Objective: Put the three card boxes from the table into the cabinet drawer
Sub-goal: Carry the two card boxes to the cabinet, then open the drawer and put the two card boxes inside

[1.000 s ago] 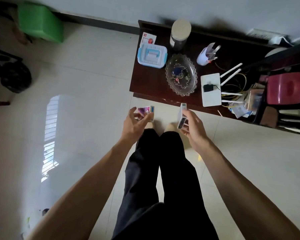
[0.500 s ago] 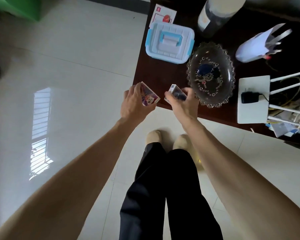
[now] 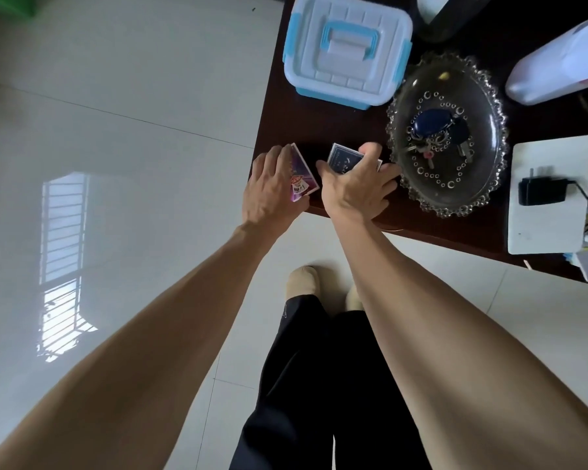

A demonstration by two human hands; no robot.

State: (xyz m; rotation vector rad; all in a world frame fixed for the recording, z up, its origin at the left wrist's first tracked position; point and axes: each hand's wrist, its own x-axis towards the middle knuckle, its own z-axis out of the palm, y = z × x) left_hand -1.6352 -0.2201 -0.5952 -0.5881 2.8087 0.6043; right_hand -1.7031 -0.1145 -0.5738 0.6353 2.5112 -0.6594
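Both hands advanced from above the floor to the table's (image 3: pixel 286 130) near corner; left hand (image 3: pixel 272 188) carried purple box (image 3: pixel 302 174), right hand (image 3: pixel 357 191) blue box (image 3: pixel 343 159).

Purple card box (image 3: pixel 302 174) tilted, dark blue card box (image 3: pixel 345 159) beside it; both at table edge (image 3: pixel 286 130).

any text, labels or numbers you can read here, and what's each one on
No text here is legible enough to quote.
Purple card box in the left hand: a red logo and a small white label, too blurred to read.
Dark blue card box in the right hand: faint white marks, unreadable.
White and blue storage box, glass dish, white router: no print visible.
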